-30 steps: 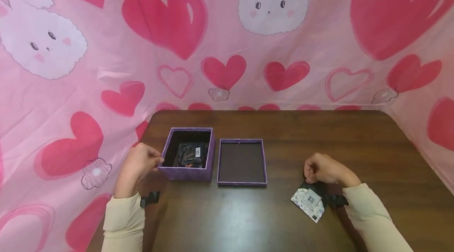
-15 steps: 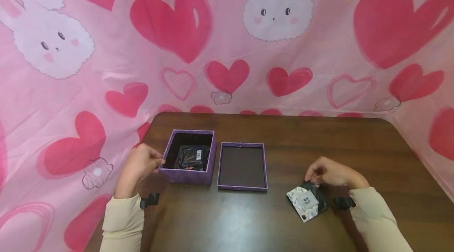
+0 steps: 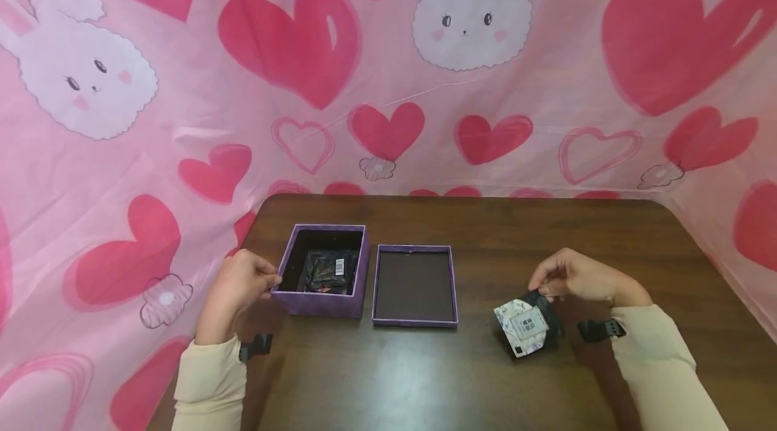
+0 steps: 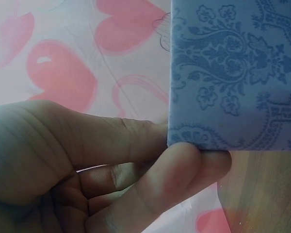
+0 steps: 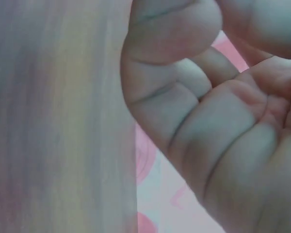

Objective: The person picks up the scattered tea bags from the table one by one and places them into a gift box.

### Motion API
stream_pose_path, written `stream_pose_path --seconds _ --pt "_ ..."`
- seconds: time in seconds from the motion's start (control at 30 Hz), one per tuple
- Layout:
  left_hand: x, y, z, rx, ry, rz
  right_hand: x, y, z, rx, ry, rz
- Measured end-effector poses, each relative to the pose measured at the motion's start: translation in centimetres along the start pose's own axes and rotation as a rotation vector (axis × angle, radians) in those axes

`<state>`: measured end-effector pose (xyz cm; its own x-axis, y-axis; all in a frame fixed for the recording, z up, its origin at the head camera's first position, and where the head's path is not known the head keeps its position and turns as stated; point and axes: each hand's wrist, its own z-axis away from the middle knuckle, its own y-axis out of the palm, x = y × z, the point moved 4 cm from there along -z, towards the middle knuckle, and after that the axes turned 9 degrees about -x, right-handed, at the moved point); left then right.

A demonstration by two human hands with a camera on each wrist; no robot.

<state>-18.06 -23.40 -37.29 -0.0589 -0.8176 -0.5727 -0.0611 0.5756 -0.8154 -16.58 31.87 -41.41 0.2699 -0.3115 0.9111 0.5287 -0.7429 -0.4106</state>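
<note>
A purple patterned box (image 3: 318, 303) stands open at the table's left, with a black packet (image 3: 328, 269) lying inside. My left hand (image 3: 270, 282) grips the box's left wall; in the left wrist view its fingers (image 4: 174, 170) curl against the box's corner (image 4: 233, 73). The box's lid (image 3: 415, 321) lies upside down just right of the box. Further right, my right hand (image 3: 544, 291) pinches the top of a black pouch with a white label (image 3: 523, 326), whose lower end is at the table. In the right wrist view only curled fingers (image 5: 208, 121) show.
The dark brown wooden table (image 3: 546, 228) is backed and flanked by a pink cloth with hearts and bunnies (image 3: 388, 80). Its left edge is close to the box. Black wrist straps (image 3: 601, 328) sit on both cream sleeves.
My right hand has risen and drawn the labelled pouch slightly up and to the left, tipping it more upright. The left hand stays on the box.
</note>
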Motion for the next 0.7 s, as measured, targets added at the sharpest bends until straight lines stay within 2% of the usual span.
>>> stream_pose_path --seconds 0.23,0.43,0.7 --pt "0.3 0.1 0.4 -0.010 0.013 0.013 1.1 -0.2 -1.4 0.015 -0.014 -0.041" --pt "0.5 0.2 0.5 0.000 -0.008 0.009 1.9 0.0 -3.1 0.024 0.012 -0.064" --pt "0.4 0.2 -0.2 -0.014 -0.007 -0.005 3.2 -0.4 -5.9 -0.031 0.059 -0.065"
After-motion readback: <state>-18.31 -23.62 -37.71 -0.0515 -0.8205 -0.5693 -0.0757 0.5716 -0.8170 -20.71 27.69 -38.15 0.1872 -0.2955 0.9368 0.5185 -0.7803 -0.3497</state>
